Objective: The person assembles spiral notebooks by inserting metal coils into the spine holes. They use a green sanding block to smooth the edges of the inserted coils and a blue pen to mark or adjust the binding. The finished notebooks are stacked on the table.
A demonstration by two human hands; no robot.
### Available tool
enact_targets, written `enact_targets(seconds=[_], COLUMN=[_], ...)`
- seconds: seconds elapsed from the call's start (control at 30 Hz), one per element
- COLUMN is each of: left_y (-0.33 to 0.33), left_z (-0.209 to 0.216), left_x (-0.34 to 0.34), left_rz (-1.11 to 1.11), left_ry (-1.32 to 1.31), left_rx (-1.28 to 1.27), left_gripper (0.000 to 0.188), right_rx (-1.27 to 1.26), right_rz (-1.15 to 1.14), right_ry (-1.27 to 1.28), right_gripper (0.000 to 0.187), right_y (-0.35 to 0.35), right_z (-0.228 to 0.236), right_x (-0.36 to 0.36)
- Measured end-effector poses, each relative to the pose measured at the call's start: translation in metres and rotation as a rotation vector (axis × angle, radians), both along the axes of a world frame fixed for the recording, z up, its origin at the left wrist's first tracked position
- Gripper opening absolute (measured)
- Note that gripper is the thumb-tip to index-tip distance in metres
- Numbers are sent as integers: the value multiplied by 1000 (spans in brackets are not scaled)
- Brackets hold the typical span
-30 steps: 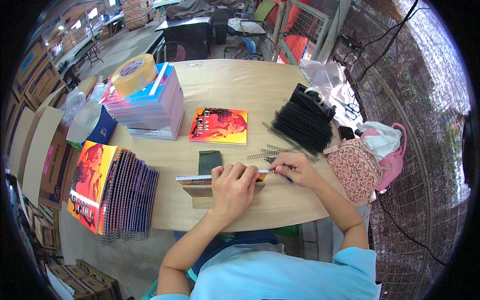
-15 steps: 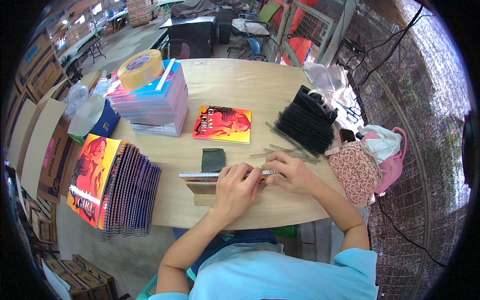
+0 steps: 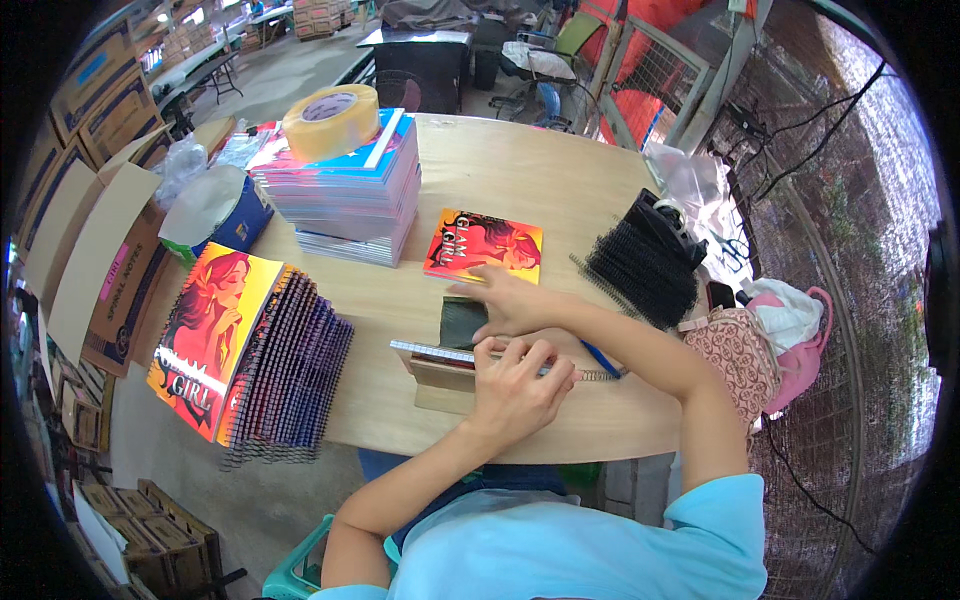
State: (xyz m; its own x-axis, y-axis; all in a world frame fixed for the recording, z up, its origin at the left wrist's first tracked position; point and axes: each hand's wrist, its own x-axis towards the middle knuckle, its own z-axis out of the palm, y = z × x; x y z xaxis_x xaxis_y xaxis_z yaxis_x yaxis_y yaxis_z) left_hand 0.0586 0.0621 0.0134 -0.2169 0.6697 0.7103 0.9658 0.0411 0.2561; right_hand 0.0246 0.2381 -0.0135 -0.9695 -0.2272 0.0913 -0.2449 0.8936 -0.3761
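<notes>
My left hand (image 3: 520,388) is closed on a notebook (image 3: 428,351) standing on edge in a small wooden stand (image 3: 440,378), with the page edges facing up. A thin wire spiral (image 3: 598,376) sticks out to the right beyond my fingers. My right hand (image 3: 503,300) reaches across with its fingers apart and nothing visible in them. It is over the dark pad (image 3: 460,322), close to the lower edge of a red and yellow notebook cover (image 3: 486,243) lying flat. A slim blue stick (image 3: 600,357) shows beside my right forearm, partly hidden.
Spiral-bound notebooks (image 3: 250,350) are piled at the left. Behind them rises a stack of unbound books (image 3: 345,195) topped by a tape roll (image 3: 330,122). Black spirals (image 3: 640,262) lie at the right, near a patterned pouch (image 3: 735,355). An open carton (image 3: 125,290) stands left.
My right hand has left the notebook's right end and moved left and away from me over the dark pad. My left hand still grips the notebook. The whole view has shifted slightly.
</notes>
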Motion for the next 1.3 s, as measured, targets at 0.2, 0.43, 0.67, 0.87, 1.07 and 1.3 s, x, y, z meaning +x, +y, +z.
enact_targets(seconds=[0.2,0.43,0.67,0.87,1.07,1.3], left_y=[-5,-28,-32,-34,-38,-56], left_z=[-9,6,9,13,4,-16], left_x=[-3,-28,-28,-28,-27,-42], left_rz=[8,46,50,42,209,319], left_ry=[-25,-127,-144,-227,-189,-324], left_rx=[-12,36,-29,-3,8,145], left_gripper=[31,18,22,54,64,45], right_rx=[-14,-661,-215,-114,-653,-285], right_rz=[17,155,-125,-234,-89,-23], right_ry=[-251,-343,-223,-172,-120,-220], right_gripper=[48,46,47,40,55,61], right_y=[8,36,23,12,24,7], right_z=[17,82,82,78,79,82], right_x=[6,104,103,97,88,84])
